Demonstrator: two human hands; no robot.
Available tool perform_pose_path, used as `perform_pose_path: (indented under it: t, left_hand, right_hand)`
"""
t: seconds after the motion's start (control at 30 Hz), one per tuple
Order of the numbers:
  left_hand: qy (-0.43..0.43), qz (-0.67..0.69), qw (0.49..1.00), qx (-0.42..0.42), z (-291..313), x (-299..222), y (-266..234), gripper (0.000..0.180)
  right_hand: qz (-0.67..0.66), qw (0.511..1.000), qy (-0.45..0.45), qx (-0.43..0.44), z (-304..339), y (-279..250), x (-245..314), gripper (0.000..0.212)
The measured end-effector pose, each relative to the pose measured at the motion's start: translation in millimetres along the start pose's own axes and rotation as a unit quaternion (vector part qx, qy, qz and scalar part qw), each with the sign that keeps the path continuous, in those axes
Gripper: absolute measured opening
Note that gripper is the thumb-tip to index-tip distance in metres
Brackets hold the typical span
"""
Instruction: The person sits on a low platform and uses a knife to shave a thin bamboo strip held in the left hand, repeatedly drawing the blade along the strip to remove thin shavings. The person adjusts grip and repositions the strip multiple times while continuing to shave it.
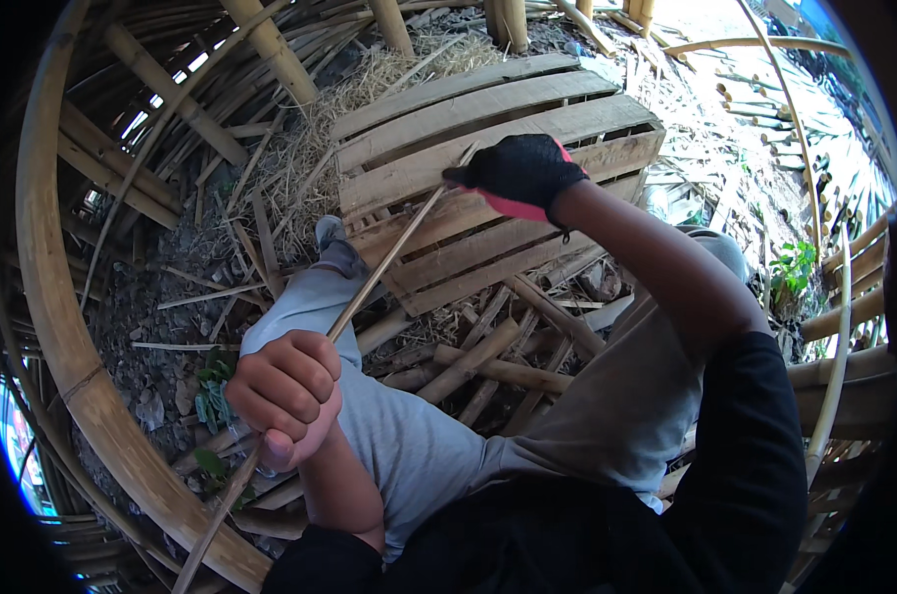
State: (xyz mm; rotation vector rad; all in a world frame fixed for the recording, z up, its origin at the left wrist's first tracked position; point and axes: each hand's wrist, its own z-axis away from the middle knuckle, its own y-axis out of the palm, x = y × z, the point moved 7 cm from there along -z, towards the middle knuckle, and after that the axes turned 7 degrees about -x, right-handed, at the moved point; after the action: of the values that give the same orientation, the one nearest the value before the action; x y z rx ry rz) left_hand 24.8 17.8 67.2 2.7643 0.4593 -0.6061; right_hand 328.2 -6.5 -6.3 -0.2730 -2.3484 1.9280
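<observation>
A long, thin bamboo stick (389, 259) runs slantwise from the lower left up to the middle of the view. My bare left hand (292, 391) is wrapped round its lower part in a fist. At the upper end, my right hand (520, 176), in a black and pink glove, closes on the stick, and a short tip pokes out past the fingers. Whether the glove also hides a tool, I cannot tell. Beneath my right hand stands a slatted wooden pallet (448, 233), with the stick passing over its left side.
My legs (419, 436) are spread on both sides of cut bamboo pieces (508, 371) littering the ground. A thick bent bamboo pole (72, 346) curves along the left. Straw (315, 148) lies behind the pallet, and bamboo posts (270, 49) rise at the back left. A green plant (793, 269) grows at right.
</observation>
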Motion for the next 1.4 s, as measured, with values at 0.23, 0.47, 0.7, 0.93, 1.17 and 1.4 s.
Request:
perform_pose_path:
  t: [0.23,0.47,0.7,0.93,1.17,1.4]
  left_hand:
    - [-0.001,-0.006,1.0,-0.024,0.8,-3.7,-15.2,0.066]
    - [-0.002,-0.002,1.0,-0.022,-2.0,0.5,-12.7,0.066]
    - [-0.009,0.006,1.0,-0.01,-0.5,0.0,-8.6,0.066]
    - [-0.004,-0.006,0.999,-0.031,-0.8,-4.6,-20.0,0.065]
    - [-0.002,-0.004,0.999,-0.049,-1.9,3.0,-23.6,0.063]
    - [0.002,-0.003,0.999,-0.05,1.7,-0.4,-25.7,0.063]
  right_hand:
    - [-0.112,0.991,-0.057,-0.048,17.2,-34.8,60.4,0.045]
    - [0.02,0.998,0.056,-0.002,-7.4,2.3,-20.5,0.052]
    - [-0.051,0.987,0.143,0.056,-7.0,15.7,-53.1,0.05]
    - [-0.105,0.99,-0.037,-0.084,16.7,-26.3,37.0,0.049]
    - [0.015,0.994,0.104,0.012,1.6,0.6,-40.3,0.048]
    - [-0.153,0.985,-0.072,0.034,58.1,-54.0,92.7,0.05]
